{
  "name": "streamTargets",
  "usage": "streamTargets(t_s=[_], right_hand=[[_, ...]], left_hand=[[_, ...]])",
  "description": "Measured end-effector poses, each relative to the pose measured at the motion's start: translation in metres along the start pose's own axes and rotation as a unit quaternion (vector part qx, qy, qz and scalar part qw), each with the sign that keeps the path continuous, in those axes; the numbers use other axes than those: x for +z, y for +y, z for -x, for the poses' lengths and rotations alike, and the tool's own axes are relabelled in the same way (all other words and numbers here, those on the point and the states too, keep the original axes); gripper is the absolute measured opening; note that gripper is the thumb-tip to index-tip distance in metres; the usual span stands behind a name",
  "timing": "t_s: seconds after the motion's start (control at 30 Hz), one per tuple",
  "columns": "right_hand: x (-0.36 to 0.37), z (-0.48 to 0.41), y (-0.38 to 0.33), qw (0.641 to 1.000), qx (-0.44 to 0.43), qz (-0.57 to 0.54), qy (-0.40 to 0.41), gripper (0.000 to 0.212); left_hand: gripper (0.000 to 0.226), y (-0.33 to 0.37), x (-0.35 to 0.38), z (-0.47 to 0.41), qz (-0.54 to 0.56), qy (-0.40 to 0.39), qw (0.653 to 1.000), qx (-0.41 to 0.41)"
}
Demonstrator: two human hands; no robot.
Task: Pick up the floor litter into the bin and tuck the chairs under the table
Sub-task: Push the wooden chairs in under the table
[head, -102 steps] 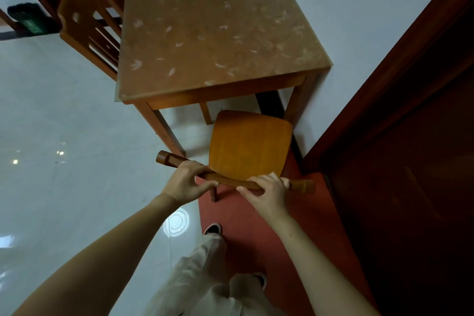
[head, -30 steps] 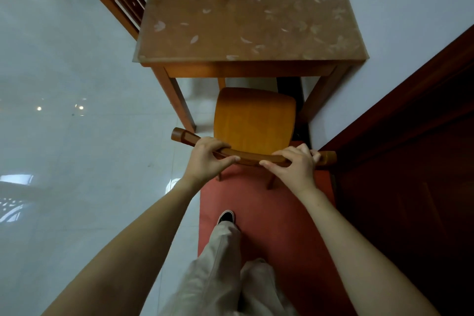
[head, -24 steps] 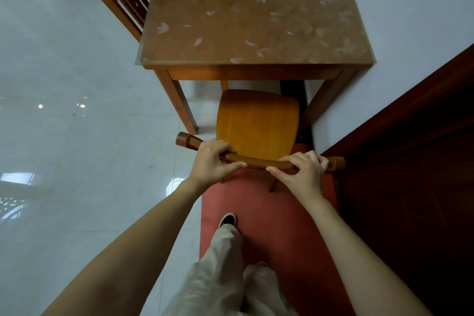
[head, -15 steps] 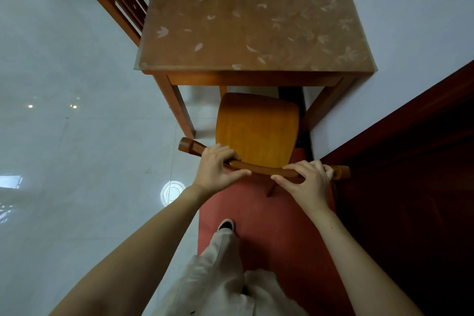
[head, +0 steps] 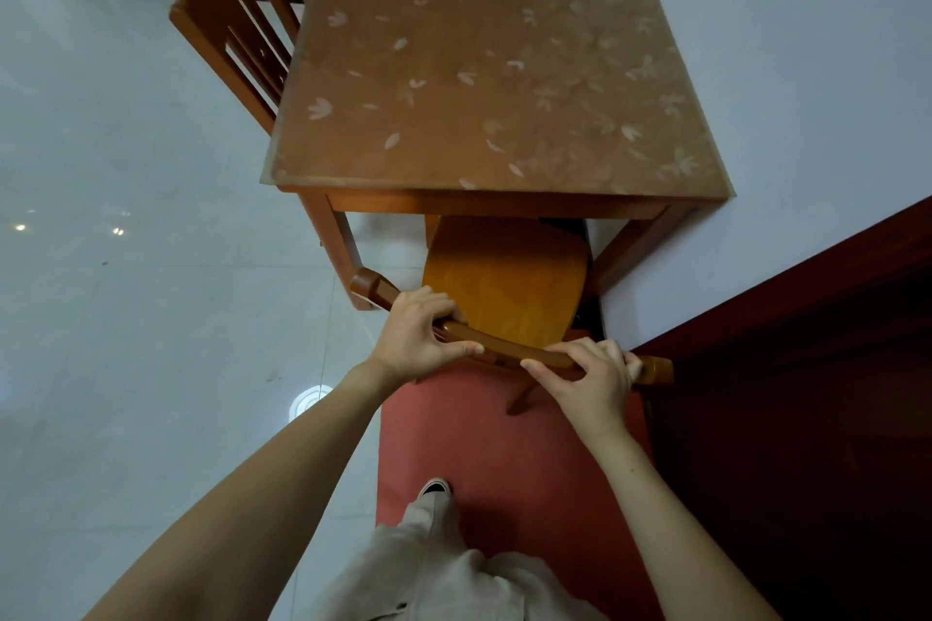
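Note:
A wooden chair with an orange seat stands at the near end of the wooden table. The front of its seat is under the table's edge. My left hand grips the left part of the curved top rail of the chair's back. My right hand grips the right part of the same rail. A second wooden chair stands at the table's left side, its slatted back against the tabletop. No litter or bin shows in view.
The table's right side runs along a white wall. A dark wooden door and its frame are close on the right. A red mat lies under my feet. Glossy white tiles spread to the left.
The chair has slid forward, so its seat now reaches under the table's near edge. Both hands keep their grip on the top rail.

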State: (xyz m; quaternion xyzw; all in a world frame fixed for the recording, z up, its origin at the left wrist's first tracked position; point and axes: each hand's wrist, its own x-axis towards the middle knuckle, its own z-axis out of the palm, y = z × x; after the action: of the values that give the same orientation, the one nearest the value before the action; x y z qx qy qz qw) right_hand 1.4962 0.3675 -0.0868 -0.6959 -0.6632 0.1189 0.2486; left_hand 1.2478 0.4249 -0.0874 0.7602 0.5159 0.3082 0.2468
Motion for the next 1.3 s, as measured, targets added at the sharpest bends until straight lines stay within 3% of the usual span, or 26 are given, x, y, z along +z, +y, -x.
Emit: streamTargets(t_s=[0.6, 1.3], right_hand=[[-0.058, -0.094, 0.093, 0.995, -0.033, -0.022, -0.094, 0.066], [-0.088, -0.22, 0.189, 0.983, -0.116, -0.018, -0.143, 0.054]], left_hand=[[0.045, 0.061, 0.081, -0.058, -0.029, 0.035, 0.997, -0.065], [0.041, 0.108, 0.155, -0.159, -0.041, 0.085, 0.987, -0.133]])
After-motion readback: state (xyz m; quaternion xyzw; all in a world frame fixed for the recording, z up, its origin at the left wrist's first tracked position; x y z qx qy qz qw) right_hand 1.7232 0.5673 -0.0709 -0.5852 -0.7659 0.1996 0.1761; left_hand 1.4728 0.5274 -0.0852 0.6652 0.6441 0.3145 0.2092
